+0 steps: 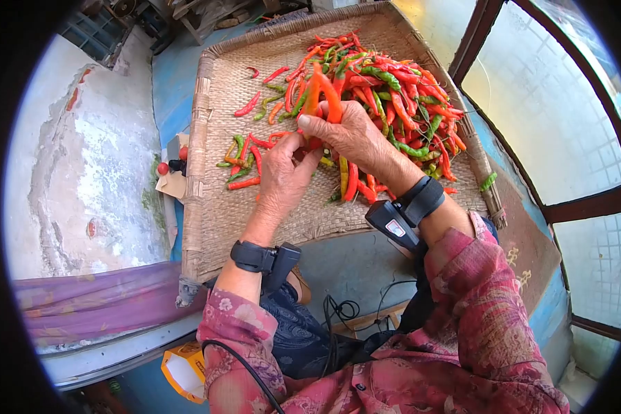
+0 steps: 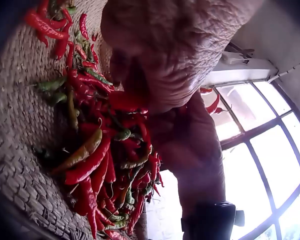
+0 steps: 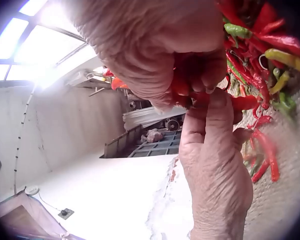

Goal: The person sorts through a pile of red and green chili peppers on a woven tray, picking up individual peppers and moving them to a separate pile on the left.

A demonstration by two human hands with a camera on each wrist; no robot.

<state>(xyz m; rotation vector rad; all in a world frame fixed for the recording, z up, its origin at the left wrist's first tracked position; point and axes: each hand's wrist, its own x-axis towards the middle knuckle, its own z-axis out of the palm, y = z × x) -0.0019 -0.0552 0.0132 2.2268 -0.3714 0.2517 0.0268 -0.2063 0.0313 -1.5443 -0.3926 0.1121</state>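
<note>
My right hand [image 1: 359, 141] grips a small bunch of red and orange chili peppers [image 1: 332, 100], their ends sticking up past the thumb. Close against it, my left hand [image 1: 283, 172] pinches a red chili pepper [image 3: 244, 103] between thumb and fingers. In the right wrist view the fingertips of both hands meet at the peppers. Much of what the right hand holds is hidden inside its curled fingers. Below and beyond the hands, a heap of red and green chili peppers [image 1: 410, 90] lies on a large woven tray [image 1: 221, 90].
Several loose peppers [image 1: 245, 155] are scattered on the tray's left side. A paned window [image 1: 552, 103] stands at the right, a peeling white wall [image 1: 110, 172] at the left. An orange box [image 1: 185, 369] sits low at the left, and black cables [image 1: 338, 310] hang below the tray.
</note>
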